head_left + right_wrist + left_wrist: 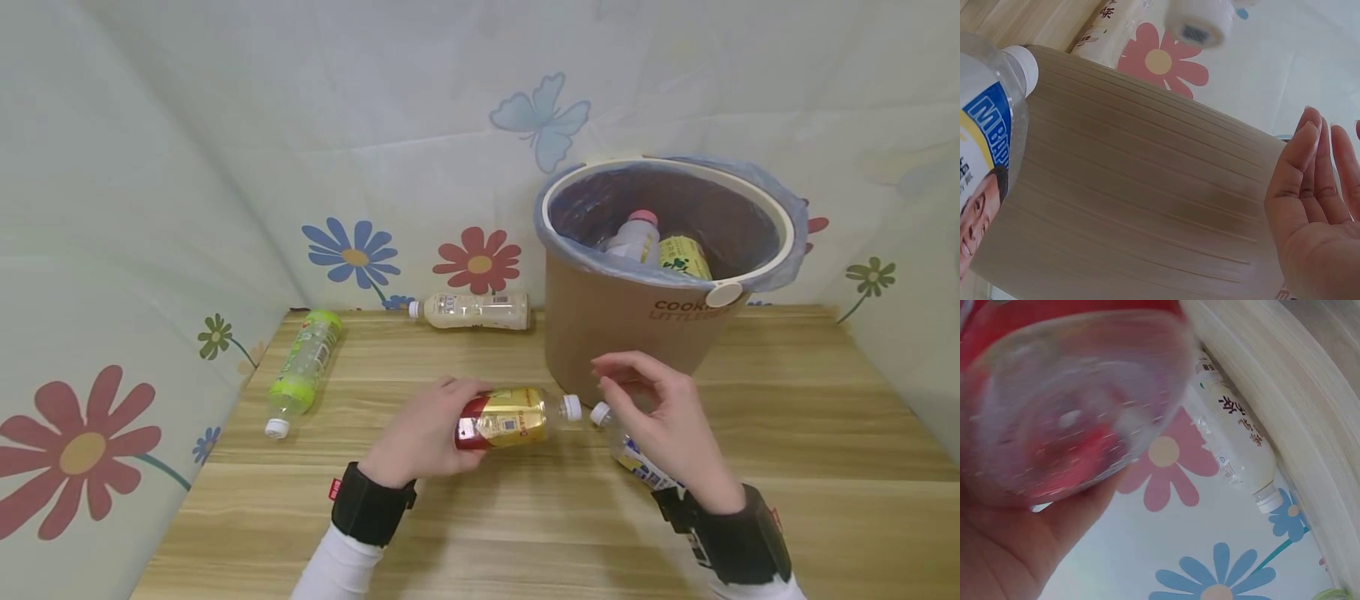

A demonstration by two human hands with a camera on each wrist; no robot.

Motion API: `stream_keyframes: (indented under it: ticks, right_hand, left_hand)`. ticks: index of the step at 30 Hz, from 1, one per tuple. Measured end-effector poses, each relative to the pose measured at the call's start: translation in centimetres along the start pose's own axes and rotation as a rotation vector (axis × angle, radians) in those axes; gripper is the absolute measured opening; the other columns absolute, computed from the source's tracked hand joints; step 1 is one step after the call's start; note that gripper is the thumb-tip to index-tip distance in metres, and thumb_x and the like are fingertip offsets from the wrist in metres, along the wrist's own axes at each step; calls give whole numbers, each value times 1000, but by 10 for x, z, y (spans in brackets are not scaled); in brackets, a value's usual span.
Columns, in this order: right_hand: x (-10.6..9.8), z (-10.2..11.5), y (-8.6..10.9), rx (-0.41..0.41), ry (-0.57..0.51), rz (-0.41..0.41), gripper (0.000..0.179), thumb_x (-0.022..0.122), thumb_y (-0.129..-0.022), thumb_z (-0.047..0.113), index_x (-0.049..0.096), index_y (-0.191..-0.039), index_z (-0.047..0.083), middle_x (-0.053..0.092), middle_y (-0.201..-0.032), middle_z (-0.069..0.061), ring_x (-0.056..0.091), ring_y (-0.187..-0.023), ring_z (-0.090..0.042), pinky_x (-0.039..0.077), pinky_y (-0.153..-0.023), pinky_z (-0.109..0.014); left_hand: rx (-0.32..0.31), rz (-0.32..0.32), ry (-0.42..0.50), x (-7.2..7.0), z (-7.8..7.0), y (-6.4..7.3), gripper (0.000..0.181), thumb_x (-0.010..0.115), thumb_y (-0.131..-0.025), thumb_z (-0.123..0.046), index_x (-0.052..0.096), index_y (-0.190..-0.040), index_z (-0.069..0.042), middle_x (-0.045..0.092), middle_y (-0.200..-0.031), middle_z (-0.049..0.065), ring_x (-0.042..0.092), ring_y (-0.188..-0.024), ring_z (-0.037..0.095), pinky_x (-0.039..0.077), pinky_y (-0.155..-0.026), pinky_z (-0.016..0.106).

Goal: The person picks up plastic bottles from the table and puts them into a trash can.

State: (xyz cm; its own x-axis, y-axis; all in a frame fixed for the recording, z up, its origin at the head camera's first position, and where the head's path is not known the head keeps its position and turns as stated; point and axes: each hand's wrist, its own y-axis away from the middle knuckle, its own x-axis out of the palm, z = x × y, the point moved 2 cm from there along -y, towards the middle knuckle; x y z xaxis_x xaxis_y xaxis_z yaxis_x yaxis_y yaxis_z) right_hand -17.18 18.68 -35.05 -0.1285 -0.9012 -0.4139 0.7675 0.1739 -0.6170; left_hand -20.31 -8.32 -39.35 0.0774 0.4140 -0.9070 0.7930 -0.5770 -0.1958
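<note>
My left hand (427, 429) grips a plastic bottle with a red and gold label (517, 417) around its base end, its white cap pointing right. In the left wrist view, the bottle's clear base (1079, 406) fills the upper left. My right hand (660, 417) hovers in front of the bin with nothing between its fingers (1319, 169). Below it lies a clear bottle with a blue, yellow and white label (645, 462), partly hidden by the hand in the head view. The two white caps are close together in the head view.
A brown bin (615, 325) with a blue liner stands at the back right, holding several-coloured containers, among them a pink-capped bottle (637, 237) and a yellow container (684, 257). A green-labelled bottle (306, 367) lies at left, and a beige bottle (476, 311) lies along the back wall.
</note>
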Motion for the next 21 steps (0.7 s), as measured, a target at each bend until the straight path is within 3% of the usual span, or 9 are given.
stream_keyframes:
  ticks: [6,13,18,21]
  right_hand:
    - [1,2,0,11,-33,-54,22,62,-83,-9,65,-104,0,67,-97,-11,63,-86,-11,51,-77,-13]
    - [8,4,1,21,-107,-79,23,60,-83,-12,64,-104,-4,66,-98,-15,64,-87,-14,51,-77,-14]
    - [15,6,0,48,-149,-69,30,59,-83,-13,61,-111,-2,64,-102,-16,63,-89,-14,52,-76,-15]
    - [19,7,0,83,-161,-37,40,59,-85,-10,56,-122,3,62,-107,-15,62,-93,-19,52,-78,-16]
  left_hand:
    - [13,-141,127,-7,5,-1,76,82,-66,-32,45,-129,-13,57,-114,-2,53,-101,14,54,-80,31]
    - [-4,-324,405,-7,-4,-6,70,81,-70,-29,44,-128,-16,58,-117,-3,57,-101,11,55,-80,30]
    - [-72,-378,710,-18,-37,-13,60,75,-77,-15,45,-129,-8,60,-118,7,57,-102,21,54,-81,36]
    - [-78,-380,812,-22,-55,-16,56,71,-79,-7,45,-128,-1,58,-117,13,56,-102,25,53,-81,37]
